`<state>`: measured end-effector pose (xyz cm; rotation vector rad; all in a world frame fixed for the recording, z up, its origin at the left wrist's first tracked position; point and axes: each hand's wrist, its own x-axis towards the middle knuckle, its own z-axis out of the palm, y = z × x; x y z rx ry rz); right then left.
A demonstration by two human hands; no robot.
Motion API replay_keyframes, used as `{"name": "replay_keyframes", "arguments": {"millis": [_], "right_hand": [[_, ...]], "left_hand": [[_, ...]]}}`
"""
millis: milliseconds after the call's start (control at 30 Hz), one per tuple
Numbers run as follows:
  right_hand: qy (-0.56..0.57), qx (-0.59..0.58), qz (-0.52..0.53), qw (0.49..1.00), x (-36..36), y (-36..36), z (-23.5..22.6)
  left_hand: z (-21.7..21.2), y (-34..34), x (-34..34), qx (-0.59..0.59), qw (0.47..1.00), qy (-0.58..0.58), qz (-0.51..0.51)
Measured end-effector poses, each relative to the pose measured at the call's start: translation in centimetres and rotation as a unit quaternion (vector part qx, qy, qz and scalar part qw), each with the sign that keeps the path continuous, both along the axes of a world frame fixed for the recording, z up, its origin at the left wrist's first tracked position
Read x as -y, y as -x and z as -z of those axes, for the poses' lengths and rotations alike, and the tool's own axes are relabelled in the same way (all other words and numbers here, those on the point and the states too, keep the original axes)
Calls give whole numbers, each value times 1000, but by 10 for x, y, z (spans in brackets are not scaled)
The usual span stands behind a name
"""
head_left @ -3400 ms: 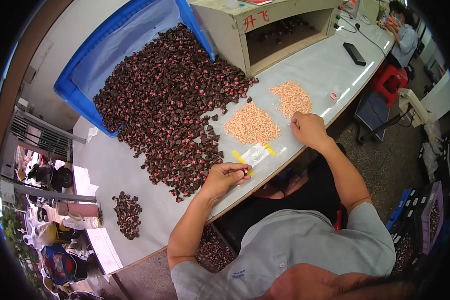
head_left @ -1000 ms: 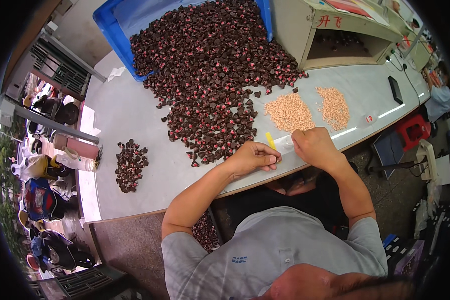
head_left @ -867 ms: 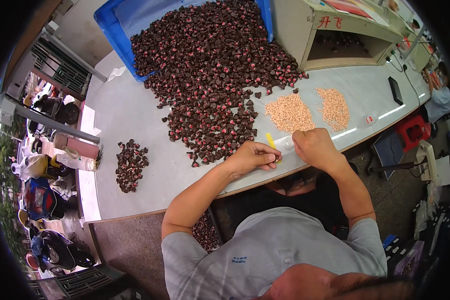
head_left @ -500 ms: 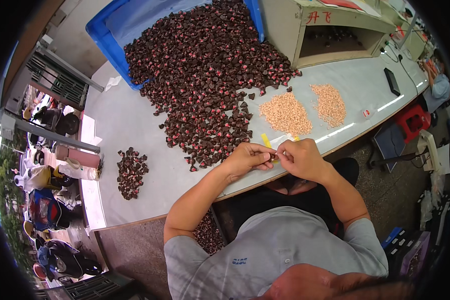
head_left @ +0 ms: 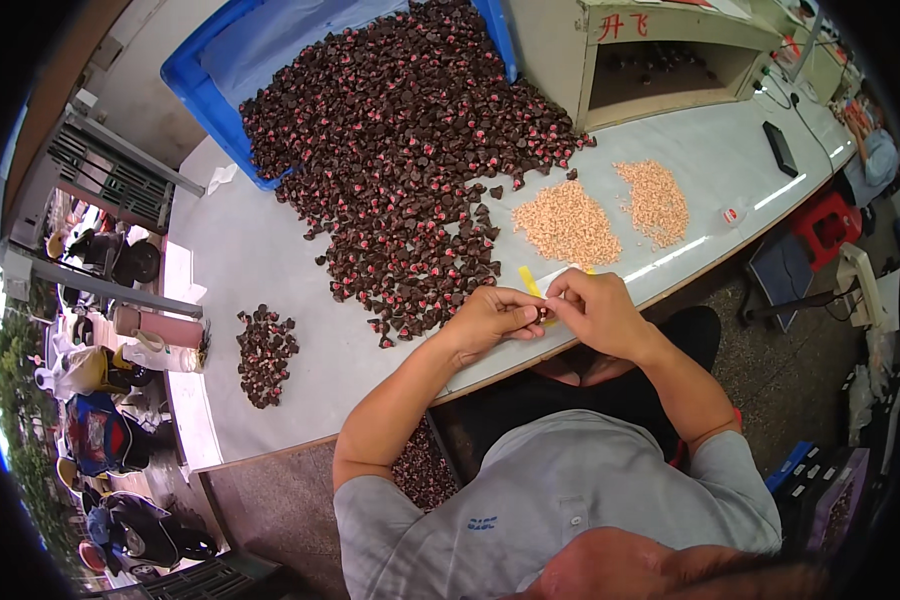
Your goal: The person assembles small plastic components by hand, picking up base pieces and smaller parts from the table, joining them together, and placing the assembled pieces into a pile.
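My left hand (head_left: 492,320) pinches a small dark knob-like part (head_left: 542,315) with a reddish spot between thumb and fingertips, just over the near table edge. Right against it, my right hand (head_left: 600,315) has its fingertips pressed together; whatever they hold is too small to make out. Yellow tape strips (head_left: 530,281) lie on the table just behind my fingers. Beyond them is a heap of tiny beige pieces (head_left: 567,225), with a second beige heap (head_left: 654,203) to its right. A large pile of dark parts with pink-red marks (head_left: 400,170) spreads left of these.
The blue bin (head_left: 202,118) lies at the back, dark parts spilling from it. A smaller pile of dark parts (head_left: 266,355) sits at the left. A wooden box shelf (head_left: 670,75) and a black flat object (head_left: 779,148) stand at the back right. Another person (head_left: 878,155) sits far right.
My right hand's fingers have shifted slightly on the part, and its knuckles turn a little. My left hand keeps its pinch. The whole view has shifted slightly.
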<state>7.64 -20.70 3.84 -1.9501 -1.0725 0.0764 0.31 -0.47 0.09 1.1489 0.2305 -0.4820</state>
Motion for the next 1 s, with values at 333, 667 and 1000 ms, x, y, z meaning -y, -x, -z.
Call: {"name": "replay_keyframes", "arguments": {"millis": [333,667,1000], "right_hand": [[57,-70,-13,996,-1,1,-4],[-274,-183,221,918,33,-25,52],[-268,-112,242,926,53,-56,84]], "left_hand": [[7,0,-2,25,999,-30,36],[-17,4,-10,34,998,16,-53],[-44,49,-100,174,786,-490,-335]]}}
